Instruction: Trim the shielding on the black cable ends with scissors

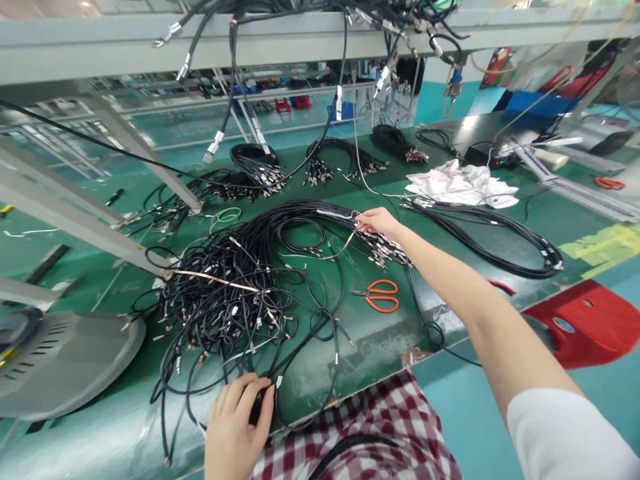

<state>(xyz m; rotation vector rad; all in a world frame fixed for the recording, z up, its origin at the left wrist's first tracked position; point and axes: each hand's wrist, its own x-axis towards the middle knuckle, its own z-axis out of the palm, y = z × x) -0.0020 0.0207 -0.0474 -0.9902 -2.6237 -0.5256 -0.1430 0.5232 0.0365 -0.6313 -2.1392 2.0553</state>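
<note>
A big tangle of black cables [235, 293] with metal connector ends covers the green bench [370, 347]. My left hand [237, 420] is at the near edge, its fingers closed round a black cable end. My right hand [377, 220] reaches far across, pinching a bundle of cable connectors [387, 248] and a thin copper-coloured strip [345, 245]. Orange-handled scissors [380, 296] lie just below my right forearm.
A coiled black cable loop [500, 247] lies to the right, a crumpled white cloth [460, 183] behind it. More cable bundles [260, 173] sit at the back and hang from the overhead rail. A grey fan [60, 360] stands left, a red stool [585, 320] right.
</note>
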